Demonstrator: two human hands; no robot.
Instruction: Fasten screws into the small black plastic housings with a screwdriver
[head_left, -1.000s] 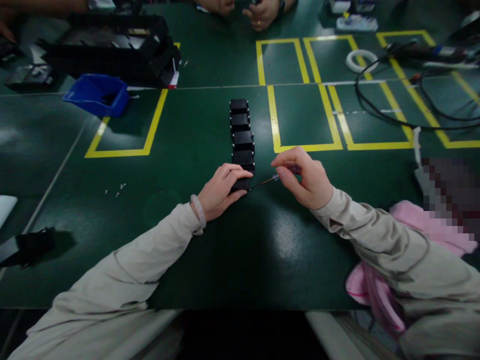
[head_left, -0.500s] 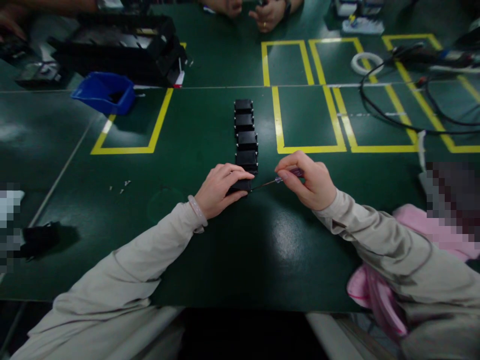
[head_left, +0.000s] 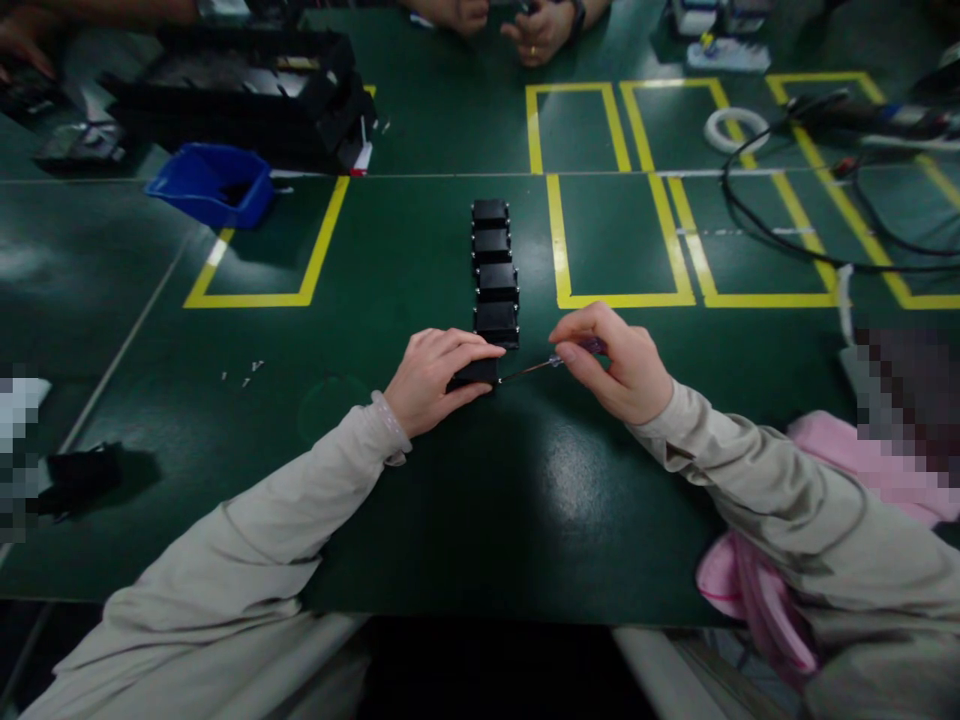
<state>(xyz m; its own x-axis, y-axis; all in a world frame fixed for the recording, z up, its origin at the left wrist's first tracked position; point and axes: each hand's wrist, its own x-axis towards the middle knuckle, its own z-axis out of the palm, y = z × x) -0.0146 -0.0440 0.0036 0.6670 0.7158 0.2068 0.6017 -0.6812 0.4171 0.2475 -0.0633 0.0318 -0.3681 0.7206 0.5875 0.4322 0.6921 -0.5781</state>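
My left hand (head_left: 441,377) grips a small black box-shaped part (head_left: 477,372), thumb on its near side and fingers over its far side. Between the thumb and fingers of my right hand (head_left: 615,362) is a screwdriver (head_left: 541,366), its shaft pointing left. The tip meets the right end of the held part, at a small shiny spot. Several similar black parts (head_left: 495,282) with silvery screws at their corners stand in a column just beyond my left hand. A few loose screws (head_left: 253,369) lie on the green table to the left.
A blue bin (head_left: 214,188) sits before stacked black trays (head_left: 247,100) at back left. Another person's hands (head_left: 540,32) are across the table. Black cables (head_left: 739,200) and a white ring (head_left: 735,130) lie right; a pink cloth (head_left: 754,595) hangs at the near right edge.
The held black part and my left hand have shifted very slightly left relative to the column of parts. The screwdriver tip stays at the part's right end.
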